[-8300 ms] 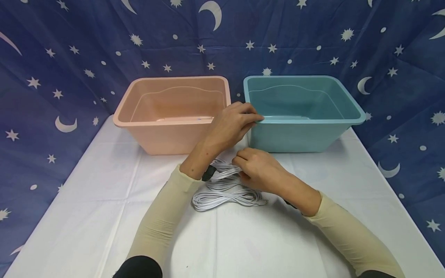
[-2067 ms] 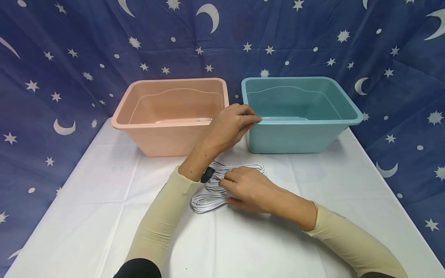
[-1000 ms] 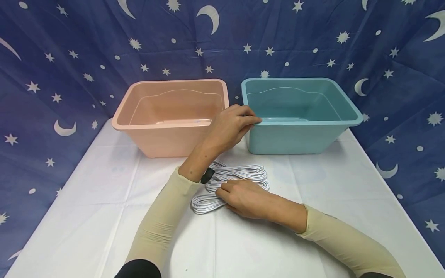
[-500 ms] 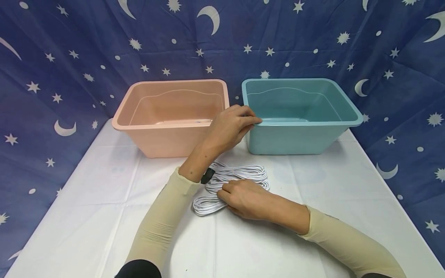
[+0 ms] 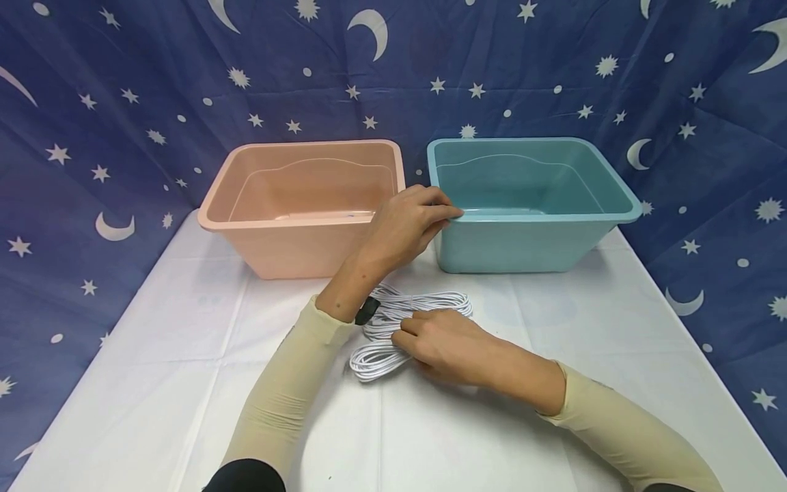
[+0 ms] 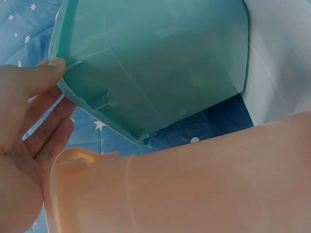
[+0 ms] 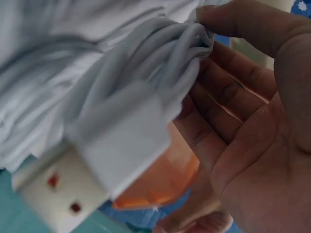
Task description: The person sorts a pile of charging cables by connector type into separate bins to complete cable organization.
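Note:
My left hand (image 5: 402,229) reaches across and pinches the near-left corner of the teal bin's rim (image 5: 541,218) between thumb and fingers; the left wrist view shows the thumb over the teal bin's edge (image 6: 54,73). My right hand (image 5: 451,347) pinches the front bundle of white cable (image 5: 374,362), covering its right half in the head view. Up close, the folded cable loops (image 7: 146,58) sit between thumb and fingers, with a white USB plug (image 7: 124,138) pointing toward the camera. Further coils of white cable (image 5: 439,301) lie just behind, partly under my left wrist.
A peach bin (image 5: 289,251) stands left of the teal one, with a narrow gap between them. Both rest at the back of a white cloth-covered table (image 5: 154,383). A blue curtain (image 5: 393,68) with moons and stars hangs behind and at both sides.
Over the seconds, my right hand came down from the rear coils to the front bundle. In the last half second it moved slightly right, drawing the bundle along. The left hand stays put.

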Available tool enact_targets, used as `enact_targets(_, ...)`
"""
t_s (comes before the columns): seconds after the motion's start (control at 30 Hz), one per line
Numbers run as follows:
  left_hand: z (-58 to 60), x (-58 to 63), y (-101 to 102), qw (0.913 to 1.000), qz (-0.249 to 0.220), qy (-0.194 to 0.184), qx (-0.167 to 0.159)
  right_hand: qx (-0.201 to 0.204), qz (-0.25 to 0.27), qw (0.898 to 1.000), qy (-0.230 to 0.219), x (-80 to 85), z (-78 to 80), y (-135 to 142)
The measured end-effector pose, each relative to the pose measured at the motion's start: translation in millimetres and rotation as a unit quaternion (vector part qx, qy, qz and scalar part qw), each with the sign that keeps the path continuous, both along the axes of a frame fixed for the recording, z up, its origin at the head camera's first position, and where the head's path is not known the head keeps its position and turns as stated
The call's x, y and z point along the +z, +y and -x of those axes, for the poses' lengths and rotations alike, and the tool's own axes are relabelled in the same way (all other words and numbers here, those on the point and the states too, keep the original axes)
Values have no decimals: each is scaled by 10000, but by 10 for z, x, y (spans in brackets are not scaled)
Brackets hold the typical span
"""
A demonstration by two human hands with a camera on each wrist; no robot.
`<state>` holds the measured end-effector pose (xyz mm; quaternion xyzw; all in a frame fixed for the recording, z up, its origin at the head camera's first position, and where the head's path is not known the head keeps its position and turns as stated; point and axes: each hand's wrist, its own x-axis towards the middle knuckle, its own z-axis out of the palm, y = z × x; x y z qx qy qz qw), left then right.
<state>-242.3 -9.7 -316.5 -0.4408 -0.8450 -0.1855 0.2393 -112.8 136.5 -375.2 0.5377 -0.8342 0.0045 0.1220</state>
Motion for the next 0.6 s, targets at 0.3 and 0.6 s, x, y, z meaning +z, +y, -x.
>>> enact_targets(0.3,12,-6,4,10000,-5,3,2,-110,87,9994,328,215,20,162)
enact_targets(0.6,13,-19,2,9999,-62,91,-15,-339,337,9981,397,441,23,342)
